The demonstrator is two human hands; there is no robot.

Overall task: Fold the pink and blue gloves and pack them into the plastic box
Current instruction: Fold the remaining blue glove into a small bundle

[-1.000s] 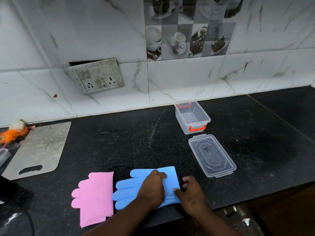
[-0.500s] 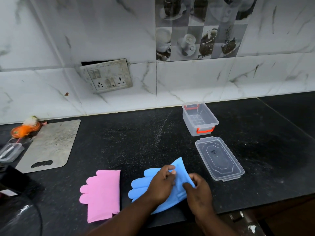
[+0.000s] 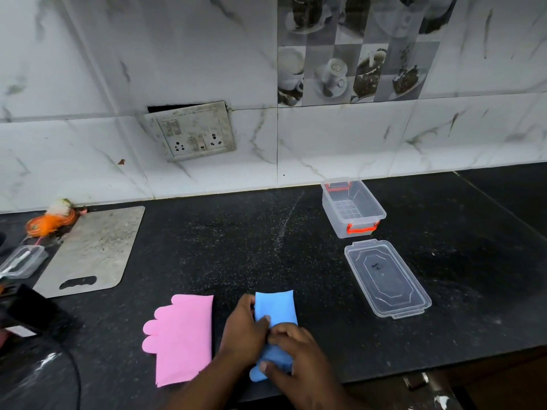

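The blue glove (image 3: 275, 310) lies folded near the counter's front edge, its cuff end pointing away from me. My left hand (image 3: 244, 332) presses on its left side and my right hand (image 3: 291, 353) covers its near end, both gripping it. The pink glove (image 3: 182, 335) lies flat and folded to the left, untouched, fingers pointing left. The clear plastic box (image 3: 353, 207) with orange latches stands open and empty at the back right. Its clear lid (image 3: 386, 276) lies flat in front of it.
A grey cutting board (image 3: 91, 250) lies at the left, with a small clear container (image 3: 20, 261) and an orange scrubber (image 3: 50, 221) beside it. A dark object (image 3: 32, 312) sits at the near left. The black counter's front edge (image 3: 444, 365) runs just below my hands.
The blue glove has turned from lying sideways with fingers to the left to pointing away from me and folded narrower. Both hands shifted onto its near end. The view moved closer.
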